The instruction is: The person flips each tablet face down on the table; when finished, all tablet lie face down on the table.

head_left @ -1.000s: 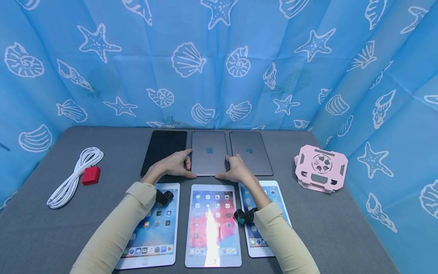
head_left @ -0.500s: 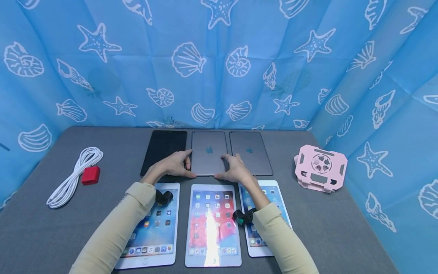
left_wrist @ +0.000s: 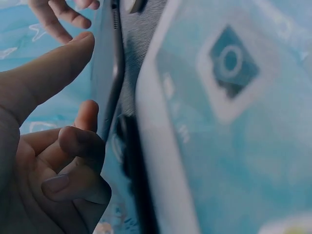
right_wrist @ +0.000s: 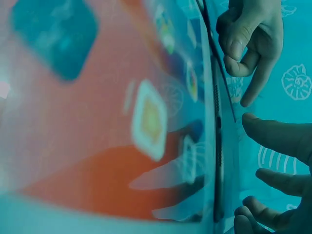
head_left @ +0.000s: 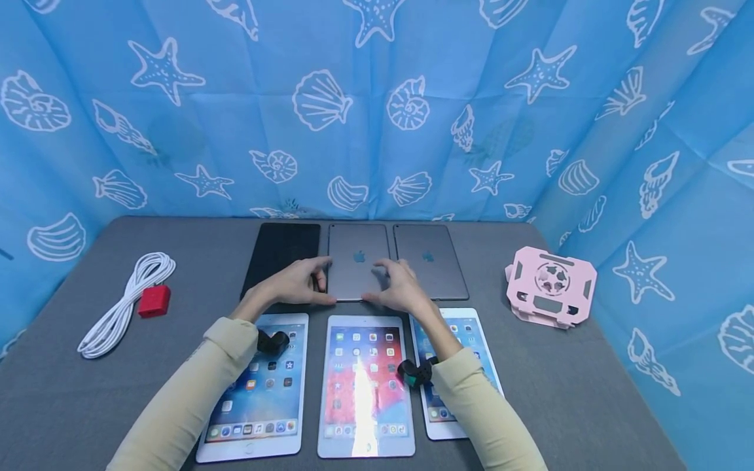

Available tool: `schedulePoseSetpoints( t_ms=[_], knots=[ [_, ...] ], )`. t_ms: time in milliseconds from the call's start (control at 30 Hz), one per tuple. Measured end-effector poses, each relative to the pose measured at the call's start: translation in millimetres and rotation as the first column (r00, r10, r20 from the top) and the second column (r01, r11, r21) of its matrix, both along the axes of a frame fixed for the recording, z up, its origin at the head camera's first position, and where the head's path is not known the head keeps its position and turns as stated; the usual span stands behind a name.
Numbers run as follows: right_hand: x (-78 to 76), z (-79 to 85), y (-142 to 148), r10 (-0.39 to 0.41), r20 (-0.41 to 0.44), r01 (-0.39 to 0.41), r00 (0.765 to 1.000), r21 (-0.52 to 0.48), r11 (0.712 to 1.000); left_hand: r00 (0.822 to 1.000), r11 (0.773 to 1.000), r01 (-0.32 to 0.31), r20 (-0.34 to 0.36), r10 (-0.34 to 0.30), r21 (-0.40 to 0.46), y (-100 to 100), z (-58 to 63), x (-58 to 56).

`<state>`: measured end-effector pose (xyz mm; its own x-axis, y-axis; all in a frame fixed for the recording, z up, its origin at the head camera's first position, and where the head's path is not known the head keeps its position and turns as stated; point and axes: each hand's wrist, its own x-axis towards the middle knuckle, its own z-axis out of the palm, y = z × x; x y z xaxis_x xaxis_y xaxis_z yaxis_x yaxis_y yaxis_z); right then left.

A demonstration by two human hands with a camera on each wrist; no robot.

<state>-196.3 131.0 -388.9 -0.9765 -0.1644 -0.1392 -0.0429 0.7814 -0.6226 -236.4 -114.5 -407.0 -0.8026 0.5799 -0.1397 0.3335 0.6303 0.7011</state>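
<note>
While reaching over three lit tablets (head_left: 344,366), bracketing the middle tablet (head_left: 353,275) of the back row between left hand (head_left: 297,284) and right hand (head_left: 400,288). Seen lying face down, logo (head_left: 359,256) up, with its long axis running away from the body and its short near edge (right_wrist: 218,131) close by both thumbs (head_left: 321,299). Placed beyond the middle lit screen, between the black tablet (head_left: 288,245) on the left and another grey tablet (head_left: 432,261) on the right, with only narrow gaps to either; well apart from the pink stand (head_left: 550,304) and the white cable (head_left: 126,304). Flanked unevenly: at the left long edge by the left hand, with thumb near the closer corner; inward of the right long edge by the right hand, reaching over the back. Opened into a wide, loose C on the right, wrapped round nothing; likewise parted between thumb and fingers on the left, with lower fingers loosely bent and nothing held. Impossible to tell touching from hovering at the fingertips. Judged to turn on that offset, with a hold across the width calling for both long edges and only the left one lined up.
</note>
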Motion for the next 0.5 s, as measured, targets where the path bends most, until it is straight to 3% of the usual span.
schedulePoseSetpoints(
  t_ms=[500],
  knots=[
    [0.0,8.8,-28,0.085,-0.108,-0.1,0.991,-0.143,0.985,0.995,0.998,-0.056,-0.079,0.055,-0.014,-28,15.3,5.6]
  ],
)
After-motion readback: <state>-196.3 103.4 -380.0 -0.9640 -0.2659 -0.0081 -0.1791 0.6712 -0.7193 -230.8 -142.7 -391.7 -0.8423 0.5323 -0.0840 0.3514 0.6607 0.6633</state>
